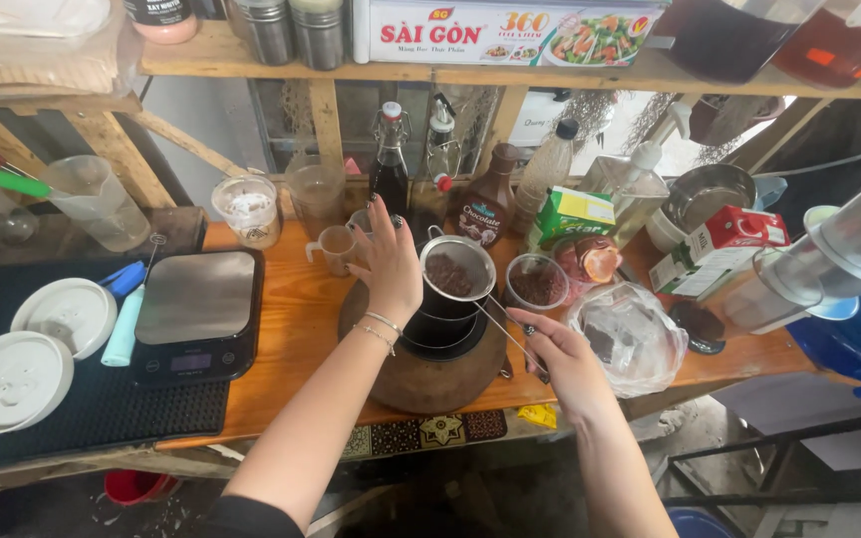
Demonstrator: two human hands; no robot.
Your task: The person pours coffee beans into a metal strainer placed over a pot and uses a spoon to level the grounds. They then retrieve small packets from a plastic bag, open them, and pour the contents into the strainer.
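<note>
My right hand grips the wire handle of a small metal strainer filled with dark brown grounds. The strainer rests over a black cup that stands on a round brown clay stove. My left hand is raised beside the strainer's left rim with its fingers spread, holding nothing. Two thin bracelets circle the left wrist.
A digital scale with a steel plate sits at the left, beside white lids on a black mat. Behind the stove stand bottles, a small glass cup, a bowl of dark grounds, cartons and a clear plastic bag.
</note>
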